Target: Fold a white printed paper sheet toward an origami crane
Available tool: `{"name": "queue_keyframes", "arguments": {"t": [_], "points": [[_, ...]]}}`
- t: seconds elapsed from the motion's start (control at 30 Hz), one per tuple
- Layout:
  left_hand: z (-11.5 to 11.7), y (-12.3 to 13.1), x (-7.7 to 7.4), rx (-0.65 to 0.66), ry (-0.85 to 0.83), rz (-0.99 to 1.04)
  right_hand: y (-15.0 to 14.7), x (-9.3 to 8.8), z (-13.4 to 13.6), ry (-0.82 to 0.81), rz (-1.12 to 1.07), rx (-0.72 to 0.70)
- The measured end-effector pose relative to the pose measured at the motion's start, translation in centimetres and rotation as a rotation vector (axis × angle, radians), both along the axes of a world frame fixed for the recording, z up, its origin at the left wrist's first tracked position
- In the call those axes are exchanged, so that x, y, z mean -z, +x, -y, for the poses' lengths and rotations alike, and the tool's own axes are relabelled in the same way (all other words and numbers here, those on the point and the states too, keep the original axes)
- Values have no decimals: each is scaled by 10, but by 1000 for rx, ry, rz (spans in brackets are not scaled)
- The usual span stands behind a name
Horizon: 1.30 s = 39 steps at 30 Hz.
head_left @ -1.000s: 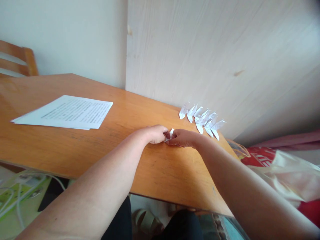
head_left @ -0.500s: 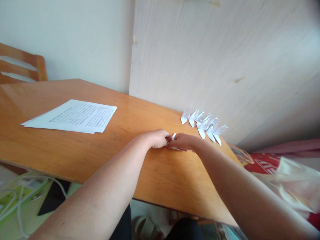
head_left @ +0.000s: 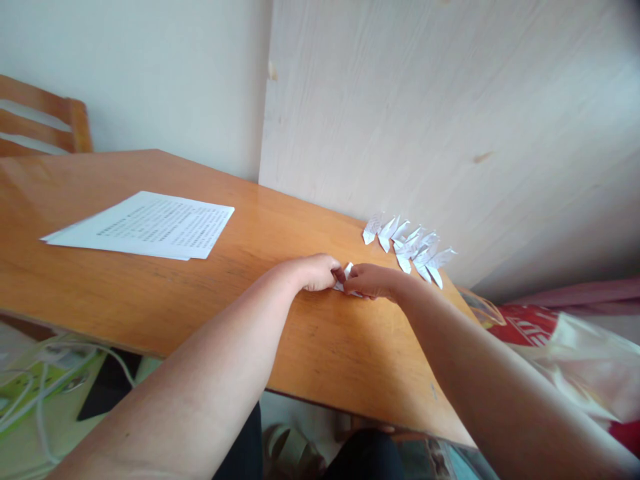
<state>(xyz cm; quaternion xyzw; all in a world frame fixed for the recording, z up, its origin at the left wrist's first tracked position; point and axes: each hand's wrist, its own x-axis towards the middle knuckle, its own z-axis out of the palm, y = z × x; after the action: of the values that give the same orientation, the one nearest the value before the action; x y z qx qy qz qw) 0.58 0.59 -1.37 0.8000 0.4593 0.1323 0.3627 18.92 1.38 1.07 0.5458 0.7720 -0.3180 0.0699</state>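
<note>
My left hand [head_left: 323,272] and my right hand [head_left: 371,281] meet low over the wooden table [head_left: 280,230]. Between them is a small piece of folded white paper [head_left: 349,269], largely hidden by the fingers. The left fingers close on its left side, while the right fingers pinch it from the right. Behind my right hand, near the wall, stand several folded paper pieces [head_left: 404,260] with pointed ends, set close together in a loose row.
A stack of printed sheets [head_left: 167,227] lies on the table's left part. Beyond it is a wooden chair [head_left: 77,127]. Cables and a green power strip [head_left: 20,393] are below the front edge at left. A red and white bag [head_left: 535,327] sits off the right end.
My right hand has shifted slightly to the right, and a bit more of the white paper shows between the hands. The whole view has moved slightly.
</note>
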Motion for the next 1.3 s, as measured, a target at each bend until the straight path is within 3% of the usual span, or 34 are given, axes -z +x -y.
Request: {"name": "queue_keyframes", "arguments": {"t": [0.77,1.1,1.3], "points": [[2,1,-1,11,-6,45,-12,3,3,135,69,12],[6,-2,-6,9,-23,28,-5,-1,1,40,68,-6],[6,-2,-5,-5,-23,37,-11,2,0,81,105,23]]}}
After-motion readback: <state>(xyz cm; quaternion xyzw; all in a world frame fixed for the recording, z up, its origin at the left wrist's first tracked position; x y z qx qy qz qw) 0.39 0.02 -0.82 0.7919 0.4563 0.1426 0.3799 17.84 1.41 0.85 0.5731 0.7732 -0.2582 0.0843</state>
